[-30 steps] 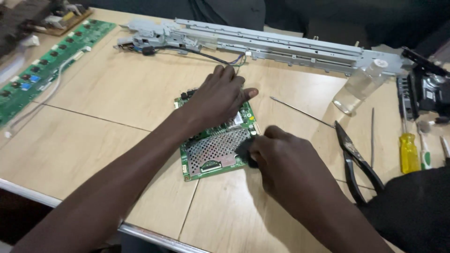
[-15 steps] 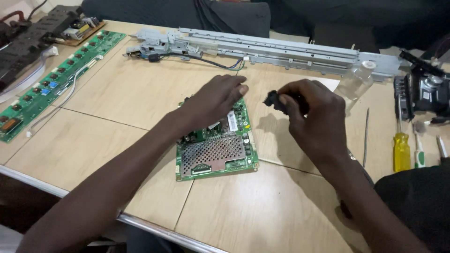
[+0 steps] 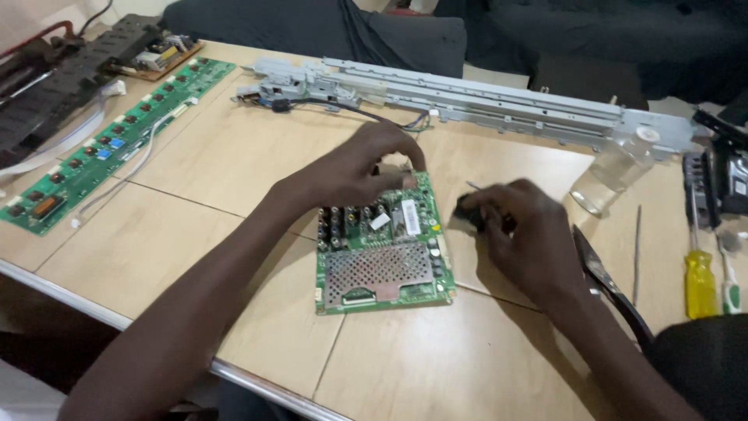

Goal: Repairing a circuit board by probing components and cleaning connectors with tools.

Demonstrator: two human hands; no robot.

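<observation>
- Nearest, at frame centre, the green square circuit board with a perforated metal shield (image 3: 384,260) lies flat on the pale wooden table (image 3: 195,234), its long axis running away from the viewer
- Left hand (image 3: 366,168) presses fingers spread on the board's far edge
- Right hand (image 3: 518,234), just right of the board, is closed around a small dark tool (image 3: 467,209); hands apart
- Farther back, a long grey metal bracket (image 3: 499,101) crosses the upper frame

My left hand (image 3: 366,168) presses on the top edge of the green circuit board (image 3: 382,261) at the worktop's (image 3: 195,234) centre. At three o'clock from it, my right hand (image 3: 522,238) closes its grip on a small black tool (image 3: 467,210).
</observation>
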